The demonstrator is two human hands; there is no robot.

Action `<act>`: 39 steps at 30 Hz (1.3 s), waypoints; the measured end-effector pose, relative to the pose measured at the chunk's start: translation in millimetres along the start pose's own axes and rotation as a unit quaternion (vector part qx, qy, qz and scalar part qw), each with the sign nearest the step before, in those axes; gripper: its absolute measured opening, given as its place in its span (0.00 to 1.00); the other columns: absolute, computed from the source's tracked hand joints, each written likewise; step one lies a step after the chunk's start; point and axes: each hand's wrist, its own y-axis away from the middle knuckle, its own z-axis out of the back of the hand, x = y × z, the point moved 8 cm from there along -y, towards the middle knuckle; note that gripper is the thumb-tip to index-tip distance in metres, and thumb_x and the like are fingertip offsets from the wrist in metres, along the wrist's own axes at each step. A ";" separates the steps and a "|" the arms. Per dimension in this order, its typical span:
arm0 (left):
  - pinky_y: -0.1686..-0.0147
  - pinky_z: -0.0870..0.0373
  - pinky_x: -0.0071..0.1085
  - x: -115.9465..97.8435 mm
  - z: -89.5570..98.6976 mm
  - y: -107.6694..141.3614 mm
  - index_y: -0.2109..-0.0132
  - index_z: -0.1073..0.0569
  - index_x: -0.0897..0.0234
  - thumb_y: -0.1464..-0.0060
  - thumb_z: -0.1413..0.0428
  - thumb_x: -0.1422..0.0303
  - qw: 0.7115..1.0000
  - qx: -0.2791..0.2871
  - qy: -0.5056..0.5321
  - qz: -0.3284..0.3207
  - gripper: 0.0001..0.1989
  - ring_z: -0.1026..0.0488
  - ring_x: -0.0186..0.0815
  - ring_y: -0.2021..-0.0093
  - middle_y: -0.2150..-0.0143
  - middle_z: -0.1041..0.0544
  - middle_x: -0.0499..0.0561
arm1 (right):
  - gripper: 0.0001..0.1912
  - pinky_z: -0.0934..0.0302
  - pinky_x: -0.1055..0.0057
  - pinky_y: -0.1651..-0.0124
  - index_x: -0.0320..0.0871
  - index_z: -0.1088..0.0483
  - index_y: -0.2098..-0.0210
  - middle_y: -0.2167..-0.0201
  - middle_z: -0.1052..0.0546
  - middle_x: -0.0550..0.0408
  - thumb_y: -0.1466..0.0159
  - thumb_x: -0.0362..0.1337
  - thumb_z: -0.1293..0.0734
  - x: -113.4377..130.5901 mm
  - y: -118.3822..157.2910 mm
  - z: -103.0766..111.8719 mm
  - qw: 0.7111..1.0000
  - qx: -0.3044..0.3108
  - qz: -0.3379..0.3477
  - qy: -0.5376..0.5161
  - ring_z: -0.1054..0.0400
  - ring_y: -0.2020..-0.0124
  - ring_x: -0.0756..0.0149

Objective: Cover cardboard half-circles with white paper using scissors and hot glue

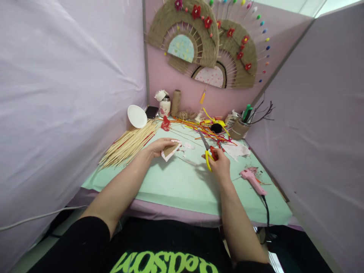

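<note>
Between the fingers of my left hand is a small piece of brown cardboard with pale pink paper along its edges. My right hand grips a pair of scissors with yellow and red handles, the blades pointing up and away from me. A gap of table separates the scissors from the cardboard. Small pale paper scraps lie on the green-covered table just beyond the cardboard. My fingers partly hide the cardboard's left end and the scissors' handles.
Thin wooden sticks are heaped at the left, near a white bowl. A pink glue gun with a black cord lies at the right. Colourful pipe cleaners and a holder with pens stand farther back. Decorated fans hang behind.
</note>
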 end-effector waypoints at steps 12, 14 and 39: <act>0.54 0.27 0.40 -18.8 19.2 0.7 0.52 0.29 0.70 0.53 0.52 0.85 0.967 -0.096 0.222 -0.076 0.21 0.23 0.36 0.63 0.64 0.21 0.55 | 0.28 0.40 0.64 0.64 0.42 0.34 0.61 0.63 0.28 0.49 0.50 0.57 0.32 -7.8 -0.9 -14.7 0.999 0.051 -0.005 0.007 0.35 0.66 0.60; 0.54 0.27 0.39 -19.0 18.9 0.5 0.53 0.30 0.70 0.55 0.52 0.86 0.968 -0.100 0.214 -0.084 0.21 0.23 0.35 0.64 0.64 0.21 0.54 | 0.28 0.39 0.64 0.64 0.41 0.33 0.59 0.63 0.28 0.49 0.49 0.56 0.32 4.5 2.1 -18.3 0.996 0.075 0.037 -0.003 0.35 0.66 0.60; 0.59 0.25 0.35 -6.2 17.6 -7.9 0.56 0.28 0.71 0.58 0.50 0.88 0.987 -0.053 0.148 -0.038 0.21 0.22 0.38 0.64 0.63 0.22 0.57 | 0.15 0.37 0.62 0.55 0.45 0.30 0.59 0.59 0.24 0.48 0.45 0.42 0.30 41.8 16.8 -21.4 0.972 0.099 0.210 0.046 0.31 0.58 0.56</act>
